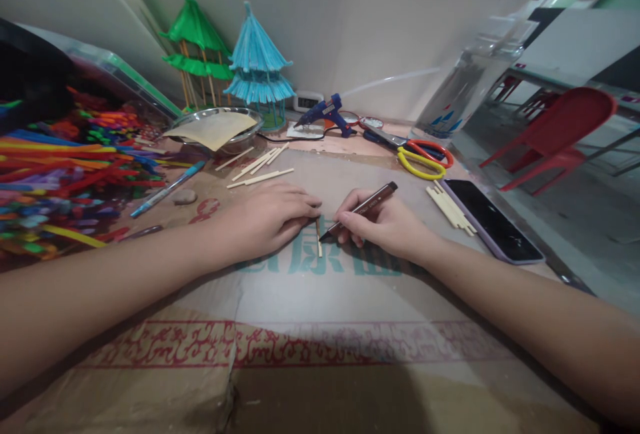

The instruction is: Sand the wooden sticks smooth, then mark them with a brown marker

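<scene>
In my right hand is a dark brown marker, gripped like a pen, with its tip touching a thin wooden stick. Brown covers the stick's upper part and its left side, while the lower end is pale. My left hand lies low over the cardboard, its fingertips closed on the stick's upper end, which they hide. Several plain sticks lie loose beyond my left hand. Another small bundle of pale sticks rests to the right of my right hand, beside a phone.
Colourful pipe cleaners pile up at left, near a blue pen. Behind stand a metal bowl under paper, green and blue pavilion models, and a glue gun. Scissors and a bottle are at right.
</scene>
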Demonstrator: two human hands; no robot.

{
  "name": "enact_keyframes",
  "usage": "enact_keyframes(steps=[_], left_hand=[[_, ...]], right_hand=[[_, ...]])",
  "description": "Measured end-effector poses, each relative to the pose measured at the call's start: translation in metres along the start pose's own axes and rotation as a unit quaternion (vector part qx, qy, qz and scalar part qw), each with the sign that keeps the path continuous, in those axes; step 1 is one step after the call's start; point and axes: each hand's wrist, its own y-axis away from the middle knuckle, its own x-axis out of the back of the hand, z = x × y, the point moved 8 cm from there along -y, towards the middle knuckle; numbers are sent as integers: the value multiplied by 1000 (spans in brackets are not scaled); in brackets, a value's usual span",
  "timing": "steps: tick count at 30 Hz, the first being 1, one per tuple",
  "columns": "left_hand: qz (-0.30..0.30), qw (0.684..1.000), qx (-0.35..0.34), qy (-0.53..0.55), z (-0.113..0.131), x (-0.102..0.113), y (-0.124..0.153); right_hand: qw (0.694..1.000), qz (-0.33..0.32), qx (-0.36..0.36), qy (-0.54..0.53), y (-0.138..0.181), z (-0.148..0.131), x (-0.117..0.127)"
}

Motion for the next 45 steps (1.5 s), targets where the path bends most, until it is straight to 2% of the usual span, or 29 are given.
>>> enact_keyframes(steps=[4, 9, 12, 22, 29, 33, 37, 45], left_hand=[[-2, 1000, 0, -1, 0, -1, 0], [4, 1000, -4, -1, 1, 0, 1], [2, 1000, -9, -4, 2, 0, 1], [-7, 1000, 2, 9, -1, -1, 1], [-11, 1000, 0, 5, 0, -2, 0], [-11, 1000, -1, 3, 0, -2, 0], [-12, 1000, 2, 5, -1, -3, 0], [-9, 1000, -5, 4, 0, -3, 1]], right_hand=[[1000, -14, 1, -2, 1, -1, -2], [1000, 29, 1, -7, -3, -1, 4], [999, 33, 5, 3, -3, -2, 4], [999, -32, -3, -3, 2, 0, -4], [999, 36, 3, -5, -2, 0, 6], [999, 50, -4, 2, -3, 0, 8], [999, 38, -8, 5, -3, -1, 6], [1000, -29, 4, -7, -1, 2, -2]])
